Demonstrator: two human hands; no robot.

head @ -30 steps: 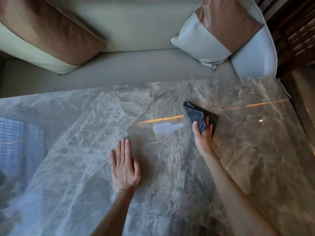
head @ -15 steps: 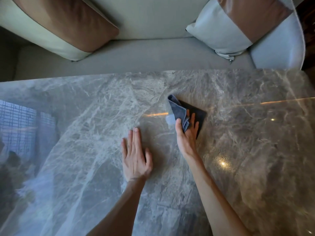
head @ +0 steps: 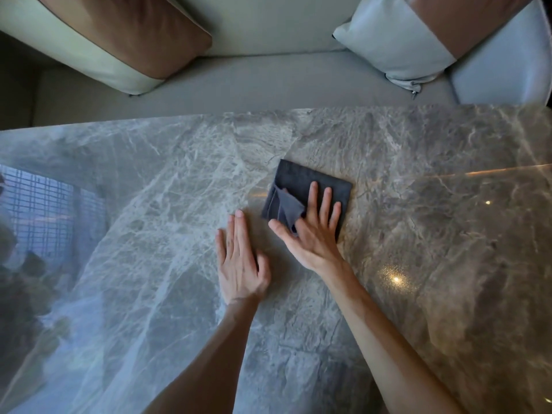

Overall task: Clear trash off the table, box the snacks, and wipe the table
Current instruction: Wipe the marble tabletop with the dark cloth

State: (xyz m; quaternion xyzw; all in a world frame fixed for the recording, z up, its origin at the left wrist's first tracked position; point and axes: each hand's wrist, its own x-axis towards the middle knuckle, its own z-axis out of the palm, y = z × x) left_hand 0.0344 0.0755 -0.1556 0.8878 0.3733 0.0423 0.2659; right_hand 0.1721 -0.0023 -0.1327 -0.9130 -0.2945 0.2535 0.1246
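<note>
A dark grey cloth (head: pixel 301 180), folded into a square, lies on the glossy grey marble table (head: pixel 433 240) near its middle. My right hand (head: pixel 313 234) presses down on the cloth with fingers spread, and a loose flap of the cloth rises between thumb and index finger. Just to its left, my left hand (head: pixel 239 261) rests flat on the bare marble, fingers together and holding nothing. No trash or snacks show on the table.
A pale sofa seat (head: pixel 268 82) runs along the table's far edge. A brown and cream cushion (head: pixel 119 40) lies at its left and a pale blue and brown cushion (head: pixel 418 34) at its right. Window reflections cover the table's left part.
My right hand has slid the cloth leftward across the marble, close to my left hand. The cloth, bunched under the fingers before, now lies flatter with the fingers spread over it.
</note>
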